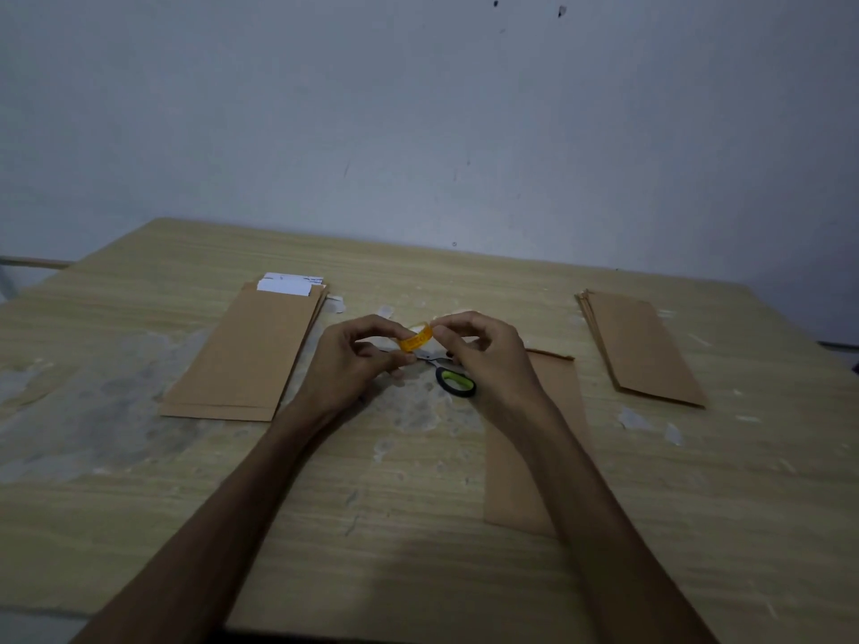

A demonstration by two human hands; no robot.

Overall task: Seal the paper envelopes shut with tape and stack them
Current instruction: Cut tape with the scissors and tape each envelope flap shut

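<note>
Tape roll [417,341]: pinched between left hand [355,360] and right hand [483,350], above scissors [453,378].
Envelope [525,457]: flat on surface [418,527], under right forearm.
Advice: peel short strip, keep taut.

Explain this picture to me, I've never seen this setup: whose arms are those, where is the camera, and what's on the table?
There is no machine: one head-worn camera looks down at a person's bare hands. The left hand and right hand together pinch a small yellow tape roll above the table. Scissors lie under the hands. An envelope lies beneath the right forearm. An envelope pile with white paper showing lies left; another stack lies right.
</note>
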